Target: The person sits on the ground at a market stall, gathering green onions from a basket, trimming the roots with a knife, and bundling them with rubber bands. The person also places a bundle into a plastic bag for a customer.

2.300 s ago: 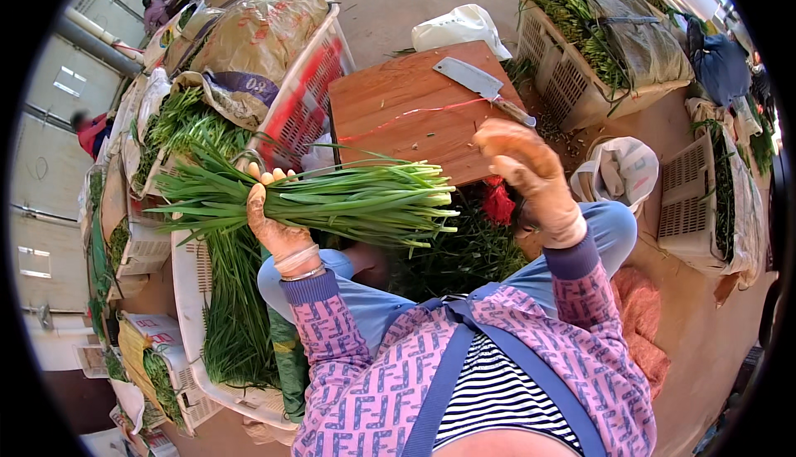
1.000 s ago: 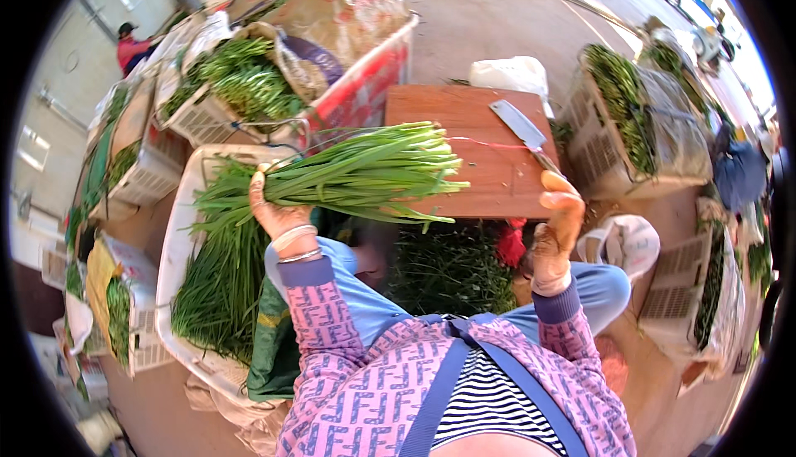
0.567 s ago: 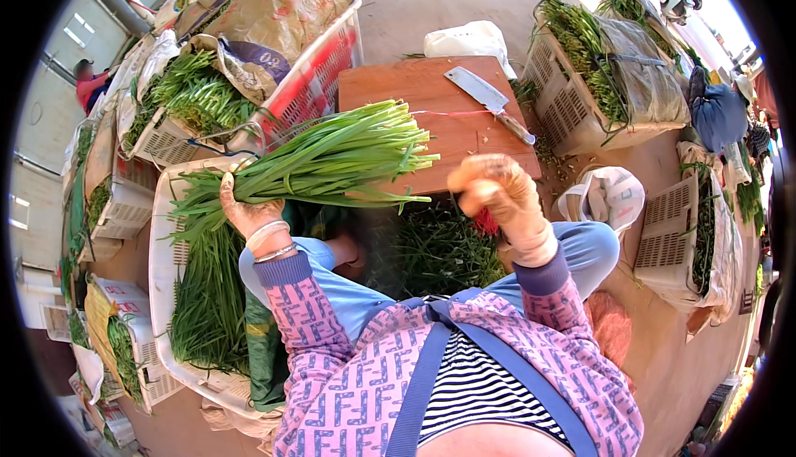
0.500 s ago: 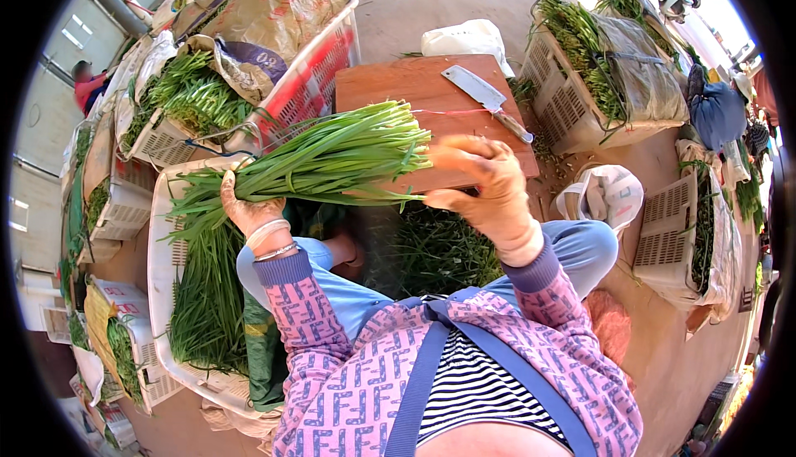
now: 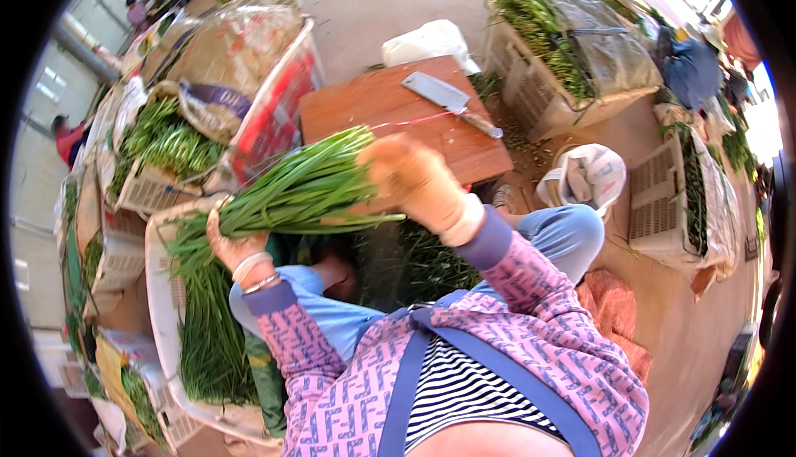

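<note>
A thick bunch of long green chives (image 5: 307, 187) lies across in front of me, pale stem ends to the right. My left hand (image 5: 235, 245), in a stained glove, is closed around its leafy part. Beside the stem ends, my gloved right hand (image 5: 419, 183) is smeared by motion, so its fingers cannot be made out. Beyond the bunch stands a brown wooden board (image 5: 344, 113). On it rest a cleaver (image 5: 437, 90) with its handle toward the right and a thin pink tie (image 5: 414, 119). Loose chives (image 5: 211, 357) fill the white basket (image 5: 159, 324) on my left.
Large crates of greens stand at the far left (image 5: 278, 84) and far right (image 5: 531, 92). A white bag (image 5: 431, 44) lies behind the board. To the right are an open white sack (image 5: 584, 177) and another crate (image 5: 655, 200). Cut leaves (image 5: 414, 262) lie between my legs.
My right hand, seen with fingers spread before, has moved left against the stem ends and is now blurred. The bunch stays in my left hand. The whole view has shifted somewhat.
</note>
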A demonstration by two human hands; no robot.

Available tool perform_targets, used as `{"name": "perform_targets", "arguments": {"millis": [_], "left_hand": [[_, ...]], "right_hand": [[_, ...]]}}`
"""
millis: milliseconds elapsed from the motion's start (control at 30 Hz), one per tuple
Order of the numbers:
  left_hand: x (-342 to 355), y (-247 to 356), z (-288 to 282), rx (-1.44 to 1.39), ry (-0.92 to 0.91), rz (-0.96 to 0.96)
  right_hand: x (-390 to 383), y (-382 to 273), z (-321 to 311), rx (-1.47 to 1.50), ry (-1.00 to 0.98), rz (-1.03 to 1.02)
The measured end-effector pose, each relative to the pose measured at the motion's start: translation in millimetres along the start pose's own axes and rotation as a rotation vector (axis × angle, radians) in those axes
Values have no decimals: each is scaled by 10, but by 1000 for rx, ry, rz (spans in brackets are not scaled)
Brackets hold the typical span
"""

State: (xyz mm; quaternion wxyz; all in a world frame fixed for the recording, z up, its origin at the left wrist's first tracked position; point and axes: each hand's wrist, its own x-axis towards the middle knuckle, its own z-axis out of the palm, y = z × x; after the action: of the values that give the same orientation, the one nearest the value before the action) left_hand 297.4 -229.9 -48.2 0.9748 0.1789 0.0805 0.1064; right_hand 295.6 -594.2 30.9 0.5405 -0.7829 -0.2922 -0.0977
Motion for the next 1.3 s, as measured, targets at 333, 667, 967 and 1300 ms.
{"name": "perform_targets", "arguments": {"millis": [333,667,967,1300], "left_hand": [[-31,42,122,4,395,139],[-65,-87,167,-12,278,55],[2,34,-115,61,199,31],[519,571,-1100,-418,-244,-416]], "right_hand": [[-990,151,-506,-172,-489,341],[-35,167,289,759,-111,357],[-284,45,12,958,-282,261],[-789,-34,-372,-439,-344,207]]}}
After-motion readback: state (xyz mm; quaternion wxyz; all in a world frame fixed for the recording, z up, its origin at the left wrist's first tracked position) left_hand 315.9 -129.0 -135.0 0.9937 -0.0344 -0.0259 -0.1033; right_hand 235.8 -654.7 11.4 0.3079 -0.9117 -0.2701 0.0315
